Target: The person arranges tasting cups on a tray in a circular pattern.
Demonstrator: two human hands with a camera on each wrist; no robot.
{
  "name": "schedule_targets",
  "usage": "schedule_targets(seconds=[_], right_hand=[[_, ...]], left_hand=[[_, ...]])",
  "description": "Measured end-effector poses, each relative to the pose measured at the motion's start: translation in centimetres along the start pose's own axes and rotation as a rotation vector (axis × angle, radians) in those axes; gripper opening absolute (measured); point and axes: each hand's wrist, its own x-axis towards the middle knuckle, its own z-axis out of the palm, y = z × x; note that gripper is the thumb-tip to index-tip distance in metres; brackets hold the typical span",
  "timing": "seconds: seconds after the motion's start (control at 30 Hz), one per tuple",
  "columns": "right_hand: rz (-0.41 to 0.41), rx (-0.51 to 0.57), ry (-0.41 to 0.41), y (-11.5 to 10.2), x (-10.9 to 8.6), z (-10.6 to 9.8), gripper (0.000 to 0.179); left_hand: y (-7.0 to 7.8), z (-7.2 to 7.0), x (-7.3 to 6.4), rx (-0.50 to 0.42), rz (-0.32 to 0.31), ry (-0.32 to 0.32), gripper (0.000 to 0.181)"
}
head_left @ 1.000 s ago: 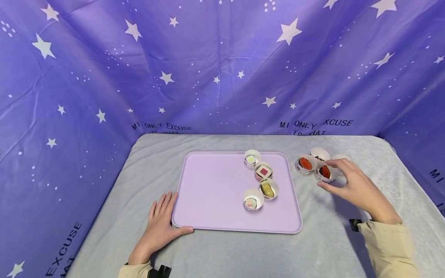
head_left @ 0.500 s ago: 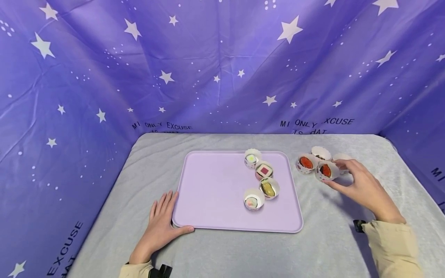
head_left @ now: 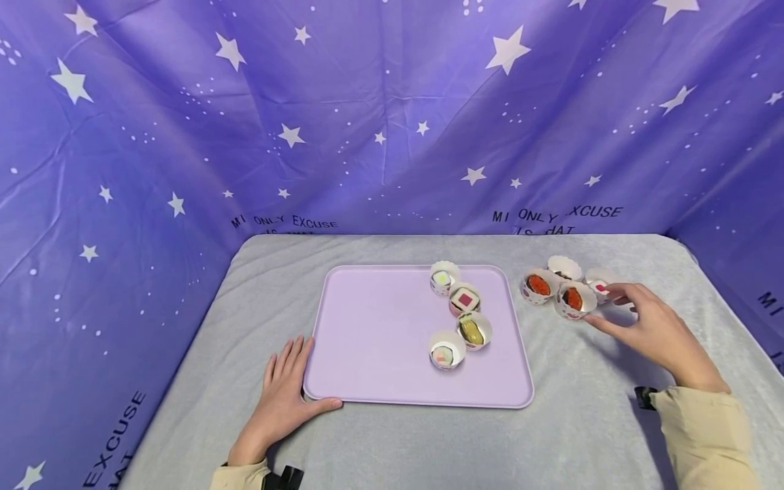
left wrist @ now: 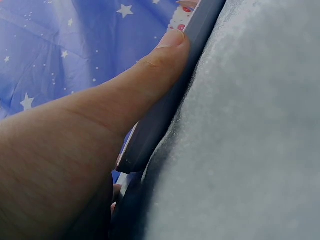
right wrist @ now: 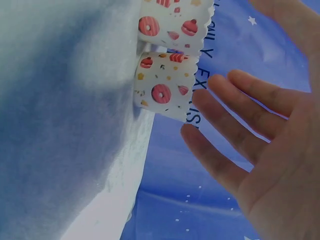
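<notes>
My left hand [head_left: 283, 384] lies at the front left corner of a lilac tray [head_left: 373, 333], fingers along its left side and thumb on the front rim. In the left wrist view the thumb [left wrist: 160, 60] presses against the tray's edge. My right hand [head_left: 658, 333] hovers with parted fingers beside a paper cup [head_left: 569, 309] holding an orange-topped sushi piece. Its fingertips overlap another paper cup [head_left: 597, 278] with a white and red piece inside. The right wrist view shows extended fingers close to the rim of a printed cup [right wrist: 162, 87], holding nothing.
Two more paper cups, one with an orange-topped piece [head_left: 539, 286] and one behind it [head_left: 565, 267], stand in the same cluster right of the tray. Several sushi cups, including one with a yellow piece [head_left: 473, 331], stand on the tray's right half. A starry purple curtain [head_left: 380, 102] encloses the grey-covered table [head_left: 392, 442].
My right hand has drawn back to the right from the front orange-topped cup, uncovering the white and red piece behind. That cup stays in the cluster. The left hand has not moved.
</notes>
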Motion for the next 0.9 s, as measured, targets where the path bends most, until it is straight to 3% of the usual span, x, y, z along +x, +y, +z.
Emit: schedule_targets(seconds=[0.27,0.9], right_hand=[[0.038,0.014,-0.081,0.6,-0.1,0.4,0.059],[0.050,0.024,-0.141,0.7,0.4,1.5,0.068]], left_hand=[[0.0,0.0,0.0,-0.002,-0.004,-0.003,0.126],[0.1,0.0,-0.1,0.005,0.006,0.011,0.124]])
